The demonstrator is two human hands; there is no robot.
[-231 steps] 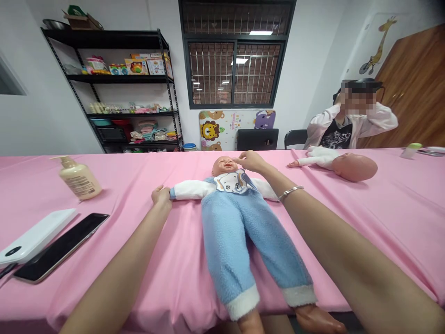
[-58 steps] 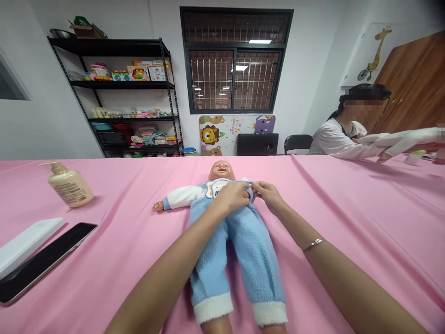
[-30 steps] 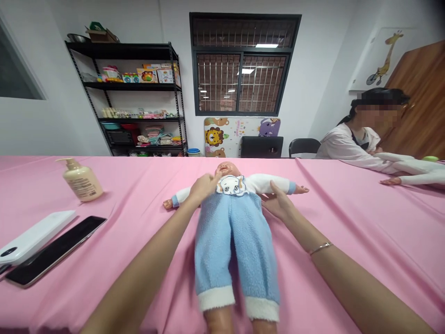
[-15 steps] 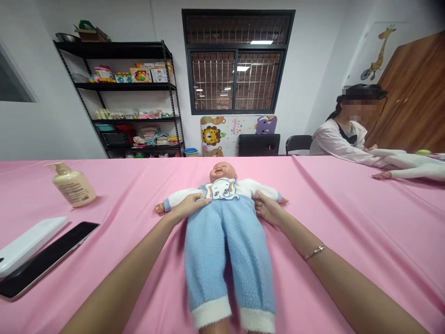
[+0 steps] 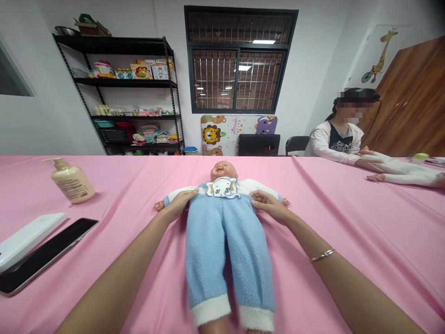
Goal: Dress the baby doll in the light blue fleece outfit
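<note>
A baby doll (image 5: 222, 222) in blue fleece overalls with a white elephant bib lies on its back on the pink tablecloth (image 5: 347, 232), head away from me. My left hand (image 5: 176, 206) rests on the doll's side under its white-sleeved arm, fingers laid flat. Over the opposite side, below the other arm, lies my right hand (image 5: 269, 205), fingers stretched over the blue fleece; a silver bracelet is on that wrist.
A cream pump bottle (image 5: 71, 181) stands at the left. A white power bank (image 5: 28, 239) and a black phone (image 5: 45, 255) lie near the left front. Another person (image 5: 342, 134) sits at the far right with a second doll (image 5: 403, 171). Black shelves stand behind.
Both my hands went from the doll's bib to its sides under the arms, and now lie flatter. The person at the right has lowered their doll onto the table.
</note>
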